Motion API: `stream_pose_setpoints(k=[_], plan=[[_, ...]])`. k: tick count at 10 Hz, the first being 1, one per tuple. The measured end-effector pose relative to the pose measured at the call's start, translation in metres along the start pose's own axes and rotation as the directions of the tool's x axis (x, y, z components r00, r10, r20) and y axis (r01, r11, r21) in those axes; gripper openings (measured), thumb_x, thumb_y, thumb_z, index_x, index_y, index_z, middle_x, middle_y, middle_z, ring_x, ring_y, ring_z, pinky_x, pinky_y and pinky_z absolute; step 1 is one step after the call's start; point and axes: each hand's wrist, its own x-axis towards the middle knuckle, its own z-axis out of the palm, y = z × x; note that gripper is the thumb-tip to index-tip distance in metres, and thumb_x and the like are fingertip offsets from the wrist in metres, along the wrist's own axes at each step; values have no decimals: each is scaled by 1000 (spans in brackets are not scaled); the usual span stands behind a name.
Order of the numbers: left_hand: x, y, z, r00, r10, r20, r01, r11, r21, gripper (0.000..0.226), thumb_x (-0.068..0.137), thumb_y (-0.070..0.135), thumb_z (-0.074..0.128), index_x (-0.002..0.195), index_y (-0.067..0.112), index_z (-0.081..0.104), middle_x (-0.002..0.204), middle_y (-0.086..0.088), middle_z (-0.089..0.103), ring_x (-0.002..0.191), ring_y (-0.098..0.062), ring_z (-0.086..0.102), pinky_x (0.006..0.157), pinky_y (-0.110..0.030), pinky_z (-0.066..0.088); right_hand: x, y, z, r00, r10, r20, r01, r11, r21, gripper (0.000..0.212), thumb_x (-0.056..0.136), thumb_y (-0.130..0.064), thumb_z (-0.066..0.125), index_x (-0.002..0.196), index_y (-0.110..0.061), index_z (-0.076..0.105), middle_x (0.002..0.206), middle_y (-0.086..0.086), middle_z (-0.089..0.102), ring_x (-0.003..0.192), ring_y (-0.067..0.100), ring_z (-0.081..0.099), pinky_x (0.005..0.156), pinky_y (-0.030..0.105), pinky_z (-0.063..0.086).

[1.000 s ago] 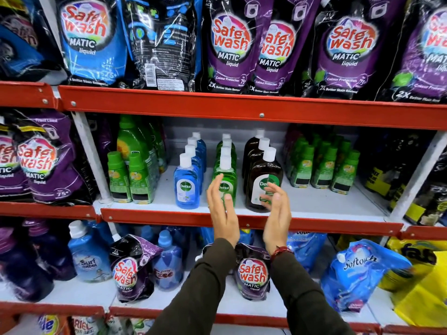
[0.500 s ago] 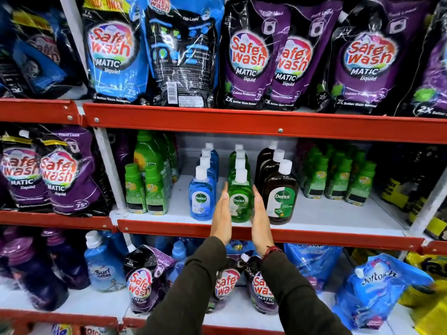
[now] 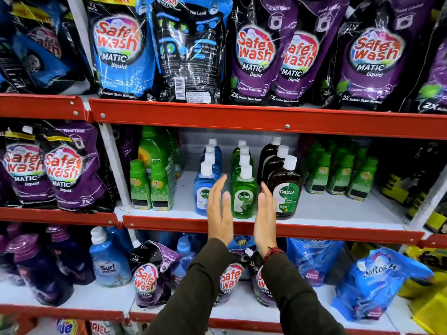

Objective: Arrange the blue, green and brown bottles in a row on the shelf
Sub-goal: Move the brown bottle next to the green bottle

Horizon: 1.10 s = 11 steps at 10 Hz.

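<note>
Centre frame, blue bottles [image 3: 204, 189], green bottles [image 3: 243, 192] and brown bottles [image 3: 286, 189] stand aligned (nearly done) — left hand [image 3: 219, 209] and right hand [image 3: 264, 213] flat, spread, empty, flanking the green.

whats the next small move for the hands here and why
Probably draw both hands back. The left hand and right hand are open on either side of the front green bottle, gripping nothing. It stands upright, about level with the front blue bottle and front brown bottle, so the rows look aligned.
</note>
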Motion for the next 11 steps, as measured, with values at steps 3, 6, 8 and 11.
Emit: stream_pose_setpoints(k=[3,6,8,11], plan=[[53,-30,-55,922,-387,-26,379,912,-160,64,112,56,30,165,22,24,176,2,12,163,-13,5,130,-32,1,-14,-19,63,945,48,323,-58,998,21,54,104,-55,30,154,-34,30,162,-13,31,149,0,27,121,22,23],[72,-136,-60,872,-418,253,470,860,-198,102,84,94,47,160,26,42,163,-2,49,151,-21,44,129,-53,29,-5,4,76,909,180,376,-196,981,5,90,81,-86,38,156,-36,31,159,-12,41,146,4,39,126,43,29],[66,-101,-67,899,-366,239,396,914,-91,102,86,94,40,162,25,38,164,-2,47,152,-18,43,130,-51,29,-6,0,78,917,189,352,-194,981,-22,84,86,-81,38,155,-35,33,158,-10,43,144,6,42,124,40,32],[52,-56,-65,921,-352,169,362,931,-38,97,90,88,35,167,30,17,175,-2,24,160,-18,27,132,-48,21,-16,-11,67,927,156,341,-135,987,-83,55,107,-41,36,157,-22,27,149,-14,37,137,-2,33,95,-3,25]])
